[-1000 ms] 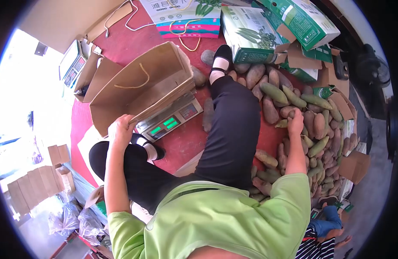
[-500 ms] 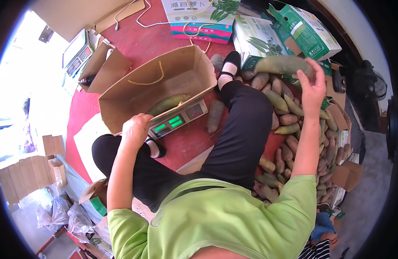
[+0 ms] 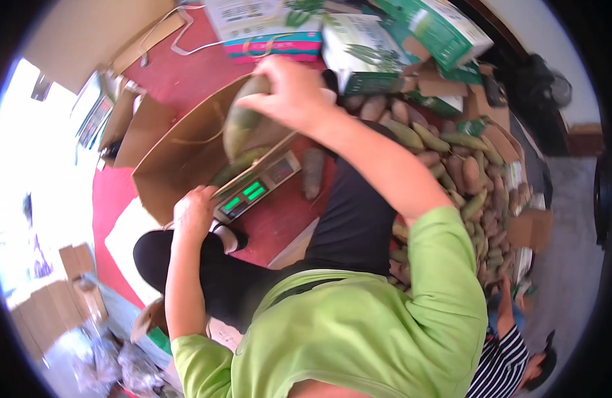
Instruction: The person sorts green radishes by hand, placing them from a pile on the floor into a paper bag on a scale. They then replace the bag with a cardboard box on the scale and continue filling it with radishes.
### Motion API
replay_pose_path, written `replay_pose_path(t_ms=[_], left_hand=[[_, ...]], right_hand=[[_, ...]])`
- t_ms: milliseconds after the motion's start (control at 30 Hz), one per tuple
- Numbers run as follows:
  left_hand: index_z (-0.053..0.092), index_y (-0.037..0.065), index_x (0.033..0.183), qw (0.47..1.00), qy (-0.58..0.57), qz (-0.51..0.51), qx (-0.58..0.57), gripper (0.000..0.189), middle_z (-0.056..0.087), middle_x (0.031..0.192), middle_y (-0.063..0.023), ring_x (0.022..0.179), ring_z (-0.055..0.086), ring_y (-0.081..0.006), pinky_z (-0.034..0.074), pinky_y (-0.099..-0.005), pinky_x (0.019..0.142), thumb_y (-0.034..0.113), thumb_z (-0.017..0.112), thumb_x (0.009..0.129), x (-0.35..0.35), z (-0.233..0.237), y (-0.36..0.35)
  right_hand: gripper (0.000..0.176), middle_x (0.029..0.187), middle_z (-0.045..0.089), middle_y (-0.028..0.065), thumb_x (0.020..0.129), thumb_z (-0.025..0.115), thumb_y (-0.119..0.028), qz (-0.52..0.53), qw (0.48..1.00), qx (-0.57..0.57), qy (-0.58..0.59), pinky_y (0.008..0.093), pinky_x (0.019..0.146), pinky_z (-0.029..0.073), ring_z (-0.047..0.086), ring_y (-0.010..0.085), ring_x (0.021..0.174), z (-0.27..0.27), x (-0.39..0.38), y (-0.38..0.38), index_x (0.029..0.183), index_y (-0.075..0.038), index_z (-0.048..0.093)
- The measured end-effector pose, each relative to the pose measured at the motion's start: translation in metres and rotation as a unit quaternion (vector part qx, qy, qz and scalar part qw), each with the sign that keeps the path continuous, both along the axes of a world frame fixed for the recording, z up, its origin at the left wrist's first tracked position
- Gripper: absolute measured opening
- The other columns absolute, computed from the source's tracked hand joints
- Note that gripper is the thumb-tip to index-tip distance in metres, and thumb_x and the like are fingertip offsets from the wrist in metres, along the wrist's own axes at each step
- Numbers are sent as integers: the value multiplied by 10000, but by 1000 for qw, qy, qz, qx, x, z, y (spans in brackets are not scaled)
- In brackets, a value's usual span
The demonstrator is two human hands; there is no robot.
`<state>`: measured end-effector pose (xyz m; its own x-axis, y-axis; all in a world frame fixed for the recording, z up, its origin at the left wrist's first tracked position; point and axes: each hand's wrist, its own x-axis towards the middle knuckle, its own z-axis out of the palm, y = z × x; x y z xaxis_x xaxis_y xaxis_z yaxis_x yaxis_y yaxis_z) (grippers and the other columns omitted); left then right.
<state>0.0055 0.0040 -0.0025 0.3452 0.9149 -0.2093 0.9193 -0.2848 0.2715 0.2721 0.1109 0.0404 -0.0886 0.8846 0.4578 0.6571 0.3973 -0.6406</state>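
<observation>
My right hand (image 3: 289, 89) grips a long green radish (image 3: 240, 123) by its top and holds it upright inside the open brown cardboard box (image 3: 180, 156). Another green radish (image 3: 236, 166) lies in the box below it. The box rests on an electronic scale (image 3: 253, 189) with a green lit display. My left hand (image 3: 194, 211) holds the box's near edge beside the scale. My legs in black trousers stretch over the red floor.
A big pile of green and brown radishes (image 3: 468, 179) lies on the floor at the right. Printed green and white cartons (image 3: 366, 46) stand behind. A second scale (image 3: 94, 116) sits at the left. Another person in a striped shirt (image 3: 508, 361) crouches at the lower right.
My right hand picked a radish from the pile, lifted it, then swung it left and down into the box. My left hand stayed on the box edge.
</observation>
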Motion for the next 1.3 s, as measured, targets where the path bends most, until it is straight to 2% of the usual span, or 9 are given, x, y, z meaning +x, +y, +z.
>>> replay_pose_path(t_ms=[200,333,600,967,1033,1100,1133,1200,1300], left_hand=[[655,85,1006,1000,-12,3,4,198,640,932,-125,876,609,-343,487,-412,749,123,599,820,1,-1,6],[658,73,976,1000,-23,5,9,176,635,897,-144,836,613,-354,482,-412,722,124,614,814,2,0,10],[655,63,962,1000,-14,22,13,173,635,882,-154,822,612,-367,476,-424,710,132,626,805,6,-3,16],[647,57,944,999,-28,27,11,155,646,846,-162,793,633,-353,487,-404,687,132,618,812,-3,-16,20],[643,48,940,998,-43,28,24,144,647,835,-160,779,633,-345,485,-395,681,116,621,815,0,-15,18],[641,47,939,998,-49,26,16,142,646,831,-157,772,632,-340,482,-390,678,117,622,816,-2,-19,19],[640,45,938,998,-57,27,11,141,645,827,-155,766,631,-335,480,-386,676,117,624,818,-5,-21,21],[637,42,938,998,-57,20,6,141,639,817,-153,753,625,-327,477,-378,673,118,628,819,-11,-25,22],[634,36,930,998,-45,32,28,143,631,800,-154,732,622,-319,476,-373,666,119,643,814,-6,-24,20]], right_hand=[[413,874,664,149,706,749,-369,-45,962,-208,-169,424,708,527,658,322,815,-27,-26,17,917,-36,623],[230,878,689,168,798,656,-246,-36,973,-138,-180,405,762,538,677,301,866,-18,-16,14,888,-35,673],[248,849,683,102,768,675,-303,-108,987,-116,22,400,696,502,651,291,794,14,104,-18,900,-92,676],[198,882,667,150,810,577,-217,-359,819,-440,-82,438,760,503,635,356,864,-232,251,-240,906,-62,653],[237,924,668,167,841,509,-204,-332,768,-538,-103,435,798,501,630,360,911,-287,254,-299,930,-63,677],[287,965,666,180,867,448,-201,-54,734,-593,-326,447,818,497,628,362,935,-307,258,-338,952,-72,690],[287,965,666,180,867,448,-201,-52,733,-596,-322,447,818,497,628,362,935,-297,251,-355,952,-72,690],[306,975,669,184,882,417,-191,-336,807,-485,-24,442,848,494,630,349,957,-273,240,-385,956,-88,694],[265,1007,664,188,857,482,-192,-334,735,-568,-160,431,874,490,621,352,984,-364,281,-431,967,-55,682]])
